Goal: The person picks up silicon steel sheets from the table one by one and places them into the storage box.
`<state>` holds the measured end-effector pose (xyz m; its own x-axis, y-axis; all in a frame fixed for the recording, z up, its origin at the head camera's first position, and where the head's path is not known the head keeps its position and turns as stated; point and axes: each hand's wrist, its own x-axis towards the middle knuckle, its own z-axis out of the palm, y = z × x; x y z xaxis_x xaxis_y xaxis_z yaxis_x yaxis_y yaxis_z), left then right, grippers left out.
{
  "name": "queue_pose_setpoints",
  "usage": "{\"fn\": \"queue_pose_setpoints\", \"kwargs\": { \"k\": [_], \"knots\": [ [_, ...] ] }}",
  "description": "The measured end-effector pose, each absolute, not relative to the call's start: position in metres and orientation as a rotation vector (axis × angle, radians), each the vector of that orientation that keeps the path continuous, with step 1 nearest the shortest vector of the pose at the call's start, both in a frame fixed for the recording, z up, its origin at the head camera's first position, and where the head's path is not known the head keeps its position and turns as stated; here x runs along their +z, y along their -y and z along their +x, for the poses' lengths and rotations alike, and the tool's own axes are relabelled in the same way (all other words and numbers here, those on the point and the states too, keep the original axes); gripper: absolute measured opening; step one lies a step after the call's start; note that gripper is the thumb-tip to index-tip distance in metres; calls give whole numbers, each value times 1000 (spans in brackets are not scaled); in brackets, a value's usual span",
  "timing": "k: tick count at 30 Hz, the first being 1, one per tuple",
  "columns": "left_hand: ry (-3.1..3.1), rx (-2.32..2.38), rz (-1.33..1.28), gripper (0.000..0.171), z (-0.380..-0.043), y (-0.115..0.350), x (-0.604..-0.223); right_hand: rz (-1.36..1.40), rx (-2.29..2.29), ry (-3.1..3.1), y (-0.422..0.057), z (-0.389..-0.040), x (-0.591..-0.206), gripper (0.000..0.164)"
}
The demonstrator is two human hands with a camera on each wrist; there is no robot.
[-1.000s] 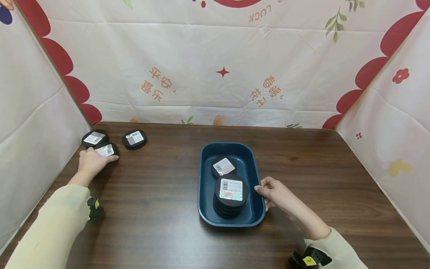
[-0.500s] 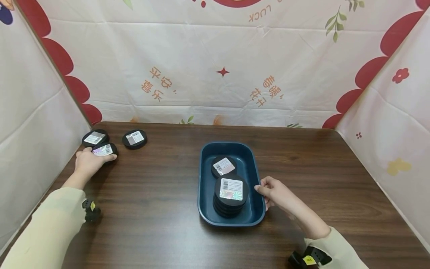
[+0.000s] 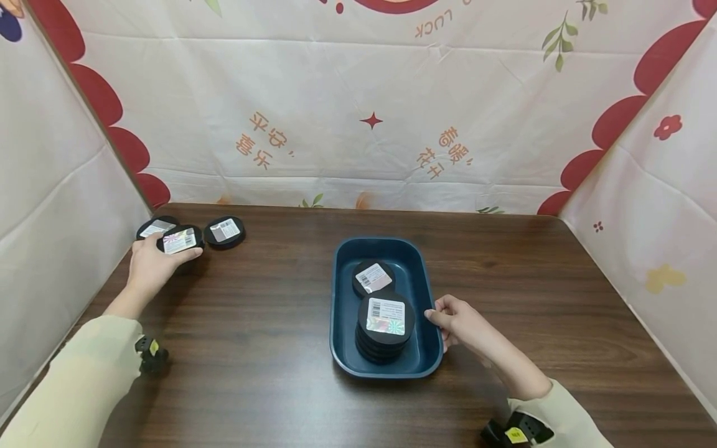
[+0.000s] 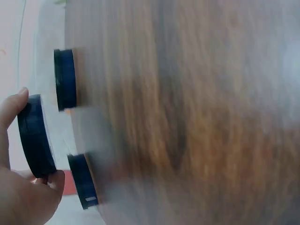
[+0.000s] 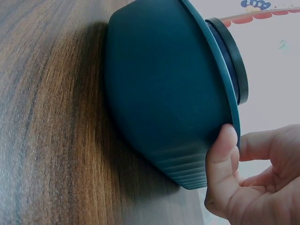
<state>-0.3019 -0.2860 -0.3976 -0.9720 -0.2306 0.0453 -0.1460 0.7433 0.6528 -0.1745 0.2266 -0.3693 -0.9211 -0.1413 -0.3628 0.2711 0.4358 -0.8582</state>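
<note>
My left hand grips a flat round black container by its sides, with a white and shiny label on top. In the left wrist view this container is held clear of the table between thumb and fingers. Just behind it lies a similar container, partly covered. Another black container lies to its right. At the right, my right hand pinches the rim of a dark blue tray. The right wrist view shows thumb and fingers on either side of the tray's rim.
Inside the tray stands a stack of several black containers, with a lone container behind it. A brown wooden table lies beneath. White printed cloth walls the back and both sides.
My left hand has lifted the gripped black container and shifted it slightly right and away, so it now overlaps the one behind. The right hand and tray have stayed in place.
</note>
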Motion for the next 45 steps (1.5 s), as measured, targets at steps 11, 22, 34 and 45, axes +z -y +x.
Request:
{"fn": "queue_pose_setpoints", "kwargs": {
  "k": [11,22,34,45],
  "knots": [
    [2772,-1044,128,94,-303,257,-388,99,-1507,-2308,-226,-173,-371,25],
    [2734,-1114,98,98,-302,240,-386,95,-1513,-2307,-227,-172,-371,25],
    [2769,-1207,-67,93,-295,202,-370,98,-1512,-2303,-226,-172,-370,25],
    [2745,-1227,-280,85,-293,168,-360,91,-1512,-2304,-226,-173,-370,24]
  ]
}}
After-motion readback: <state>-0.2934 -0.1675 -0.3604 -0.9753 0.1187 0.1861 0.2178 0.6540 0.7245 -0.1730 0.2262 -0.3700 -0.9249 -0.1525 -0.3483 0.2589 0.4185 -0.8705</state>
